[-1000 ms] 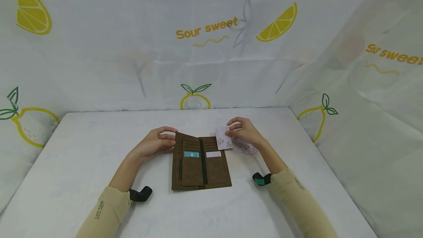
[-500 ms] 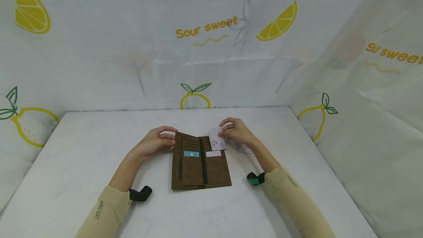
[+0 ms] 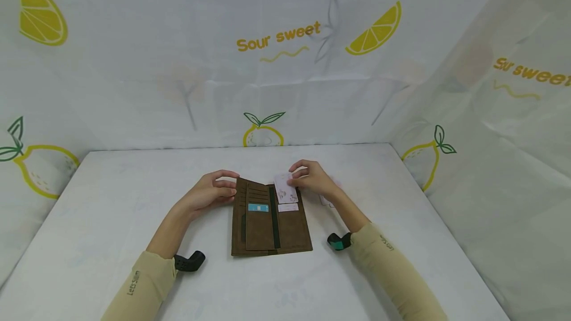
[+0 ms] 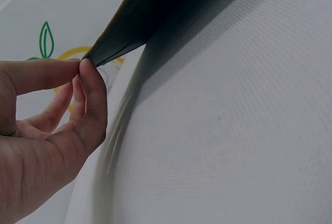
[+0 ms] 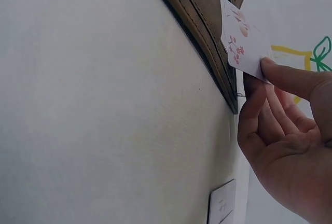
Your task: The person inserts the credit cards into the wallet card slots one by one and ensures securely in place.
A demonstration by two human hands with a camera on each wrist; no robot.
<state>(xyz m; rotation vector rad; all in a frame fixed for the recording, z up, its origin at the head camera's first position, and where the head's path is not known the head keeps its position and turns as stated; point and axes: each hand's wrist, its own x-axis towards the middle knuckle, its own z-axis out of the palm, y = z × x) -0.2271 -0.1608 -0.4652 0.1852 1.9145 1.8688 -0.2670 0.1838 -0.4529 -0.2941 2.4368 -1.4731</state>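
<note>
An opened brown wallet (image 3: 292,234) lies on the table, its left side raised a little. My left hand (image 3: 208,193) pinches the wallet's upper left corner between thumb and fingertip, as the left wrist view shows. In my right hand (image 3: 312,180) a white card (image 3: 285,189) with pink blossom print is pinched by its edge. The card lies over the upper slots of the wallet's right panel. Just under it, another pale card (image 3: 288,207) shows from a slot. A blue card (image 3: 258,208) sits in a slot of the left panel.
More white printed cards (image 3: 327,201) lie on the table right of the wallet, partly hidden behind the right forearm. One card (image 5: 222,203) shows low in the right wrist view. A lemon-print cloth (image 3: 267,88) hangs behind the white table (image 3: 285,291).
My right hand has carried the blossom card leftward, from the wallet's right edge to above the right panel's slots. The left hand keeps its pinch on the corner, unmoved.
</note>
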